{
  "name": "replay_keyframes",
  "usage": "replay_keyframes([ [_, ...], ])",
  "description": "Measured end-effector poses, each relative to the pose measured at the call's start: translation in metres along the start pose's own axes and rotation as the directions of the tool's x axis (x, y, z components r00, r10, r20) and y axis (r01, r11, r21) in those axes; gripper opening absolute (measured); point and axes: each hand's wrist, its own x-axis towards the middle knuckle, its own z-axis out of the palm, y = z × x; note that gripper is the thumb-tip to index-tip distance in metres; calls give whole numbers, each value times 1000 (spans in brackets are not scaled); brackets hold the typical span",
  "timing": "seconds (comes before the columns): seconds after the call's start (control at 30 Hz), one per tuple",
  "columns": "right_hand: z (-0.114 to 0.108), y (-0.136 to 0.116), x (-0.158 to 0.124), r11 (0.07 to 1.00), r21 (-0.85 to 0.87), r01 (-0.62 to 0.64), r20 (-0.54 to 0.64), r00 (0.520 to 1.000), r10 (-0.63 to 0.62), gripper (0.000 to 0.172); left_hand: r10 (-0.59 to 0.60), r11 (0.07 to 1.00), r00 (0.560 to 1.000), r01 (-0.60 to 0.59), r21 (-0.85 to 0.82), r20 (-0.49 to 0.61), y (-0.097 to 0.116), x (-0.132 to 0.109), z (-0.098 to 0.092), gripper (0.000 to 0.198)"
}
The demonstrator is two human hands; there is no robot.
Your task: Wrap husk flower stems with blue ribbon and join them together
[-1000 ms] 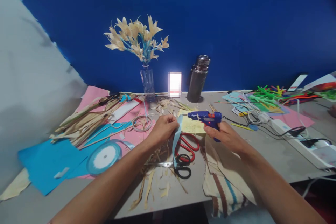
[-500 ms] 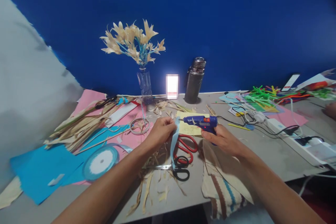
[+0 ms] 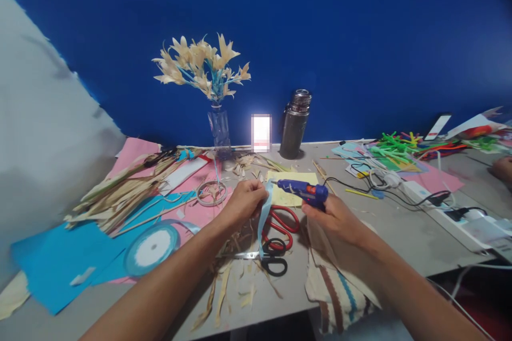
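Note:
My right hand (image 3: 330, 214) is wrapped round the grip of a blue hot glue gun (image 3: 301, 188), whose nozzle points left. Light blue ribbon (image 3: 264, 218) hangs from the closed fingers of my left hand (image 3: 248, 197), and the nozzle tip is at or very near the ribbon's upper end; I cannot tell if they touch. Below the ribbon lie red-handled scissors (image 3: 288, 219) and black-handled scissors (image 3: 274, 265). A yellow paper sheet (image 3: 294, 200) is under the glue gun. Beneath my right forearm is a striped cloth (image 3: 334, 293).
A bottle vase (image 3: 220, 128) of dried-husk flowers (image 3: 202, 61) and a dark flask (image 3: 295, 128) stand along the wall. Left are husk strips (image 3: 116, 192), blue sheets (image 3: 52, 261) and a ribbon spool (image 3: 154, 248). Right are a power strip (image 3: 444, 216), cords and green pipe cleaners (image 3: 396, 149). Another person's hand (image 3: 503, 168) shows far right.
The glue gun has turned slightly, its back end dropping a little, with my right hand shifting down and left. My left hand keeps the ribbon in nearly the same place.

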Motion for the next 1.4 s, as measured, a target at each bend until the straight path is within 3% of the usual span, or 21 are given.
replay_keyframes([
  [0.07, 5, 5, 4, 973, -202, -106, -81, 992, 92, 29, 3, 1000, 1000, -3, 15, -13, 1, -1, 0, 18],
  [0.13, 5, 13, 8, 873, -402, -276, -225, 954, 198, 27, 0, 999, 1000, 1, 33, -21, 2, -1, 0, 16],
  [0.23, -1, 25, 10, 763, -509, -398, -324, 910, 259, 31, -12, 999, 1000, 13, 45, -13, 4, -1, -2, 16],
  [0.37, -6, 27, 4, 780, -499, -378, -281, 922, 267, 30, 19, 998, 999, -17, 55, -35, 10, 0, -8, 18],
  [0.53, -3, 28, -7, 796, -511, -324, -211, 945, 250, 25, 47, 999, 999, -47, -4, 16, 22, -3, -16, 18],
  [0.67, -6, 35, -12, 779, -592, -208, -120, 978, 170, 24, 57, 995, 998, -55, -79, 31, 25, -6, -14, 19],
  [0.73, -7, 27, -13, 780, -603, -168, -131, 985, 112, 17, 45, 987, 999, -41, -153, 27, 23, -7, -9, 20],
  [0.8, -3, 10, -10, 826, -536, -175, -212, 975, 70, 16, 33, 970, 999, -30, -241, 7, 18, -10, -3, 21],
  [0.9, 14, -22, 1, 974, -150, -169, -304, 946, 117, 20, 25, 946, 1000, -23, -323, 2, 12, -17, 6, 22],
  [1.0, 40, -42, 19, 977, 166, -133, -238, 956, 171, 27, 47, 930, 998, -57, -363, -36, 9, -23, 12, 22],
  [1.1, 59, -45, 37, 959, 260, -117, -224, 958, 177, 32, 61, 921, 994, -91, -378, -91, 12, -24, 9, 22],
  [1.17, 62, -42, 48, 958, 265, -113, -261, 948, 184, 32, 71, 931, 994, -97, -353, -86, 17, -23, -3, 20],
  [1.27, 58, -33, 62, 943, 303, -135, -317, 919, 233, 32, 82, 978, 992, -99, -181, -98, 25, -24, -38, 18],
  [1.33, 54, -25, 71, 913, 382, -143, -342, 896, 283, 33, 129, 991, 965, -119, 54, -230, 25, -26, -68, 12],
  [1.4, 54, -14, 78, 874, 463, -147, -337, 883, 328, 32, 210, 921, 928, -82, 381, -307, 19, -30, -96, 9],
])
